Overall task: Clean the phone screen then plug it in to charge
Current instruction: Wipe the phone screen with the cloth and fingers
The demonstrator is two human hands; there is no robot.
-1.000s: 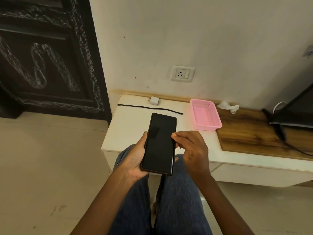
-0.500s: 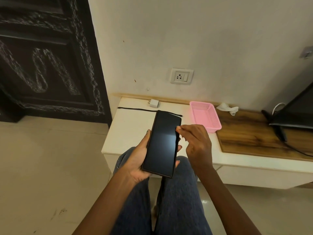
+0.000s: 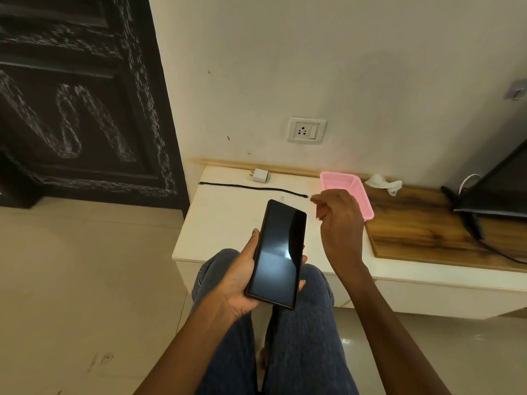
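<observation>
Two hands are in view above a pair of knees in blue jeans. The left hand cradles the phone from below, thumb along its left edge and fingertips curling round the right edge, so the dark screen faces up with a pale patch of reflected light on its lower half. The phone tilts with its top end toward the low white cabinet and its bottom end over the lap.

The right hand is apart from the phone, raised to its upper right over the cabinet top. Its fingers are loosely curled and hold nothing; the fingertips point left, close to the right end of the black cable, though whether they touch it cannot be told.

That cable lies stretched almost straight across the cabinet top, beyond the phone. Just behind it, near the wall, sits a white charger plug on its side. A white wall socket with a switch is mounted above, to the right of the plug.

To the right of the cable stands a pink basket, partly hidden by the right hand. Further right, a crumpled white tissue lies on a wooden board. A dark screen on a stand occupies the far right edge, and a dark carved door fills the left.
</observation>
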